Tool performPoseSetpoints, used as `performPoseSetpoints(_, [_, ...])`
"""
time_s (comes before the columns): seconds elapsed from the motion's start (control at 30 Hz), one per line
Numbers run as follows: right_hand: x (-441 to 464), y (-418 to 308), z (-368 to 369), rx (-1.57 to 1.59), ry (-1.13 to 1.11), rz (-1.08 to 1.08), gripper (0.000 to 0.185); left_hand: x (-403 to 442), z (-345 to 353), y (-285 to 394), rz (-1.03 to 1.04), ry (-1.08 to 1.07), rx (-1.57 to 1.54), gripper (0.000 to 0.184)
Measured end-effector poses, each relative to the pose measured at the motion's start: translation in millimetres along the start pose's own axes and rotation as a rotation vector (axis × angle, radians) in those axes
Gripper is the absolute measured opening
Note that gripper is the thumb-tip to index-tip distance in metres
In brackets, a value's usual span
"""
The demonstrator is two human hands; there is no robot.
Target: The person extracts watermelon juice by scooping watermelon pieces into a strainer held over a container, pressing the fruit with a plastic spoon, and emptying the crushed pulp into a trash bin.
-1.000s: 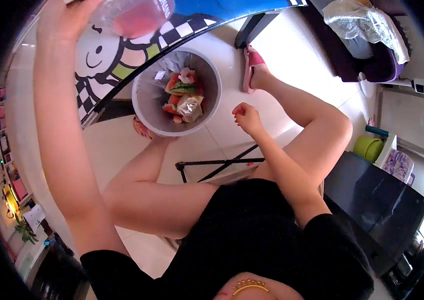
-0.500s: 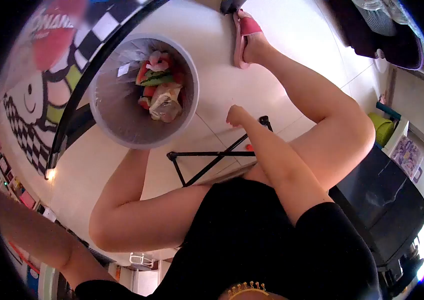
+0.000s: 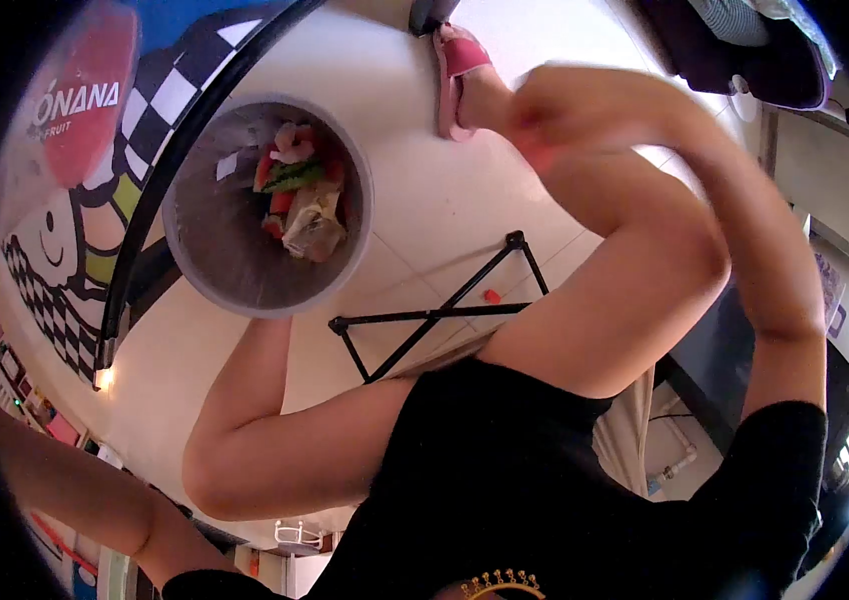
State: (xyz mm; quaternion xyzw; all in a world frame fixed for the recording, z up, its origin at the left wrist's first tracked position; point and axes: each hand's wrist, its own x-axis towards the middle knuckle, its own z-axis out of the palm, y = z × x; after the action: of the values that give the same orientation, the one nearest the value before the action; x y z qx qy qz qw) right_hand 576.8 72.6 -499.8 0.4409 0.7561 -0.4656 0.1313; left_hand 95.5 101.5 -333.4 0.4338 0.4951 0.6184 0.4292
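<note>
My right hand (image 3: 570, 120) is raised over my right shin and is smeared by motion, so its fingers do not show clearly. A reddish blur lies at its lower edge; I cannot make out whether it is something held. My left forearm (image 3: 95, 495) runs off the left edge, and the hand is out of sight. Nearest in front of me stands a grey bin (image 3: 365, 215) with watermelon rind (image 3: 295, 177) and a crumpled clear bag (image 3: 315, 230) at its bottom.
A black folding frame (image 3: 433, 315) stands on the floor between my legs, near a small red piece (image 3: 492, 297). A table with a dark rim (image 3: 150, 190) and a checkered cartoon top is at left. A dark bag (image 3: 765, 75) sits at the upper right.
My right hand has swung up and to the right, from above the folding frame to over my right shin. The view has shifted, and the bin appears slightly lower and further left.
</note>
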Motion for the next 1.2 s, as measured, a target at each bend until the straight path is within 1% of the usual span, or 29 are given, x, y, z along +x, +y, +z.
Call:
performPoseSetpoints(0.03, [-32.1,-4.4,-19.0,0.003,0.076,0.052,0.020,0.2,-3.6,2.7,0.028,0.008,0.069,0.045])
performPoseSetpoints(0.07, [-63.1,-4.4,-29.6,-0.001,0.153,0.159,0.020,0.4,-6.4,3.9,0.056,0.015,0.152,0.044])
performPoseSetpoints(0.13, [-117.1,15.3,-23.5,-0.134,0.299,0.534,0.025,4.5,-15.4,9.0,0.121,0.024,0.337,0.042])
performPoseSetpoints(0.17, [-139.0,73.9,15.1,-0.183,0.286,0.455,0.024,7.7,-21.0,10.9,0.155,0.025,0.440,0.041])
performPoseSetpoints(0.2, [-160.9,132.5,53.8,-0.233,0.276,0.375,0.028,12.4,-27.0,12.6,0.190,0.020,0.543,0.040])
performPoseSetpoints(0.23, [-160.9,169.4,98.8,-0.207,0.276,0.351,0.028,16.4,-33.3,15.8,0.222,0.021,0.645,0.039])
performPoseSetpoints(0.3, [-105.5,185.0,179.6,0.015,0.393,0.423,0.028,24.9,-44.6,22.5,0.288,0.007,0.838,0.038])
performPoseSetpoints(0.33, [-62.6,177.1,209.3,0.156,0.495,0.437,0.028,30.7,-50.1,26.8,0.320,-0.004,0.924,0.037])
performPoseSetpoints(0.37, [-17.8,168.8,230.3,0.296,0.609,0.432,0.028,35.8,-55.0,31.7,0.348,-0.020,1.004,0.036])
performPoseSetpoints(0.4, [28.8,152.1,236.5,0.422,0.727,0.420,0.028,42.2,-59.4,35.2,0.384,-0.038,1.072,0.035])
performPoseSetpoints(0.47, [111.4,133.5,225.9,0.603,0.945,0.368,0.029,50.0,-67.9,42.2,0.429,-0.071,1.190,0.033])
performPoseSetpoints(0.53, [172.8,124.0,197.1,0.703,1.126,0.332,0.030,58.7,-76.1,51.4,0.468,-0.111,1.287,0.032])
performPoseSetpoints(0.67, [240.0,164.2,156.0,0.710,1.314,0.319,0.033,69.4,-92.7,74.9,0.539,-0.215,1.433,0.028])
performPoseSetpoints(0.73, [259.9,186.5,145.6,0.686,1.359,0.312,0.035,72.7,-88.6,78.1,0.563,-0.288,1.457,0.027])
performPoseSetpoints(0.8, [266.7,196.7,137.3,0.696,1.357,0.312,0.036,69.5,-75.4,75.6,0.558,-0.317,1.472,0.024])
performPoseSetpoints(0.9, [258.4,191.8,130.7,0.772,1.252,0.360,0.040,57.3,-113.8,98.8,0.644,0.041,1.900,0.022])
performPoseSetpoints(0.93, [253.3,189.1,126.8,0.796,1.216,0.376,0.041,63.0,-123.7,105.3,0.622,-0.055,1.801,0.021])
performPoseSetpoints(1.0, [252.0,185.8,119.6,0.861,1.147,0.382,0.043,76.8,-121.5,104.4,0.585,-0.232,1.599,0.020])
performPoseSetpoints(1.03, [249.6,183.7,118.0,0.902,1.107,0.381,0.043,73.6,-124.2,104.0,0.655,-0.113,1.746,0.023])
performPoseSetpoints(1.1, [247.4,189.8,118.6,0.882,1.079,0.352,0.039,85.4,-80.9,98.9,0.218,0.523,1.490,0.021])
performPoseSetpoints(1.13, [243.7,192.6,120.9,0.855,1.067,0.335,0.037,85.9,-66.5,91.9,0.235,0.538,1.447,0.024])
performPoseSetpoints(1.17, [237.0,196.5,126.2,0.817,1.049,0.317,0.036,81.6,-57.3,86.0,0.284,0.423,1.392,0.026])
performPoseSetpoints(1.2, [227.0,200.3,135.0,0.760,1.025,0.295,0.034,76.3,-44.2,78.1,0.300,0.357,1.309,0.029])
